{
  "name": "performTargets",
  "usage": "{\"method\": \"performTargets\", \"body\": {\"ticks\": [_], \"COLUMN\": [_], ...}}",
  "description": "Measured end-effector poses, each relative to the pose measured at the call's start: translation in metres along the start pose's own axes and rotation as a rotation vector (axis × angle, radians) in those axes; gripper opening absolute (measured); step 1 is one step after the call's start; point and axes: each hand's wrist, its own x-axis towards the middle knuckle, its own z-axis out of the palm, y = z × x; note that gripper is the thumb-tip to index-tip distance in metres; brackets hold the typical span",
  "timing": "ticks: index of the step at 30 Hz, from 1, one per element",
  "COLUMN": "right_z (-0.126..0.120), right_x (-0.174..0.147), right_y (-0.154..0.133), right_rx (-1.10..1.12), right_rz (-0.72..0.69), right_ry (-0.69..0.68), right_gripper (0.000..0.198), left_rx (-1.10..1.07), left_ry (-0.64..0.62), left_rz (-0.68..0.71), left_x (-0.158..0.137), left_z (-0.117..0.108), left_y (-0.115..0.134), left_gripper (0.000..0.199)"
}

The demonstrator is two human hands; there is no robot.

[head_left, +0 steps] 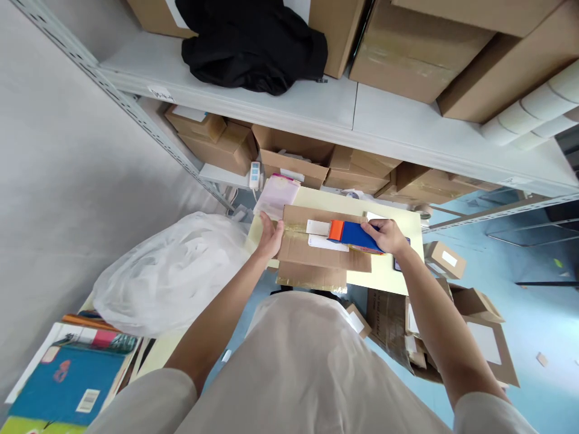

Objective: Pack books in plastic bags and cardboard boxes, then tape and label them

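A cardboard box [325,258] lies on the pale yellow table, with one flap hanging over the near edge. Two white labels [318,227] and shiny tape show along its top seam. My right hand [385,234] grips a blue and orange tape dispenser [355,235], which rests over the seam across the right half of the box. My left hand [270,237] holds the box's left edge, thumb side up; its fingertips are partly hidden.
A shelf [235,99] with boxes and black cloth [257,45] rises beyond the table [362,281]. A phone [398,263] lies right of the box, and a pink-white packet [277,194] far left. A stuffed white plastic bag [172,271] and opened cartons [486,343] flank me.
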Motion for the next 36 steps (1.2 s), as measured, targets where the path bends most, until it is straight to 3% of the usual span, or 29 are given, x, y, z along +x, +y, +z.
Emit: {"method": "performTargets", "body": {"ticks": [2, 3, 5, 7, 11, 15, 21, 23, 26, 29, 32, 36], "right_z": [-0.001, -0.001, -0.003, -0.004, -0.006, -0.022, -0.051, -0.048, -0.034, -0.023, -0.018, -0.018], "right_x": [0.001, 0.002, 0.003, 0.004, 0.008, 0.009, -0.011, -0.017, -0.021, -0.021, -0.021, -0.025], "right_y": [0.001, 0.002, 0.004, 0.004, -0.004, 0.010, 0.116, 0.147, 0.168, 0.168, 0.166, 0.175], "right_rx": [0.002, 0.003, 0.007, 0.000, -0.105, -0.208, -0.196, -0.144, -0.068, -0.022, 0.014, 0.055], "right_rz": [0.001, 0.000, -0.008, -0.013, 0.000, 0.007, -0.029, -0.012, -0.019, -0.033, -0.028, -0.044], "right_ry": [-0.005, -0.012, -0.030, -0.052, -0.110, -0.184, -0.198, -0.176, -0.141, -0.132, -0.156, -0.197], "right_gripper": [0.054, 0.054, 0.053, 0.052, 0.050, 0.051, 0.054, 0.053, 0.050, 0.050, 0.051, 0.052], "left_rx": [0.127, 0.216, 0.385, 0.514, 0.669, 0.739, 0.741, 0.756, 0.812, 0.825, 0.724, 0.644], "left_ry": [0.058, 0.036, -0.092, -0.223, -0.295, -0.319, -0.378, -0.392, -0.393, -0.434, -0.566, -0.596], "left_rz": [0.060, 0.172, 0.399, 0.491, 0.423, 0.436, 0.413, 0.391, 0.340, 0.364, 0.515, 0.582], "left_x": [-0.005, -0.007, -0.009, -0.007, 0.003, 0.006, 0.006, 0.007, 0.003, -0.006, -0.015, -0.019], "left_z": [-0.007, -0.007, 0.003, 0.020, 0.047, 0.052, 0.051, 0.049, 0.056, 0.086, 0.129, 0.160], "left_y": [0.026, 0.040, 0.065, 0.079, 0.073, 0.065, 0.070, 0.072, 0.086, 0.117, 0.149, 0.166], "left_gripper": [0.099, 0.104, 0.104, 0.100, 0.104, 0.110, 0.108, 0.109, 0.111, 0.109, 0.112, 0.112]}}
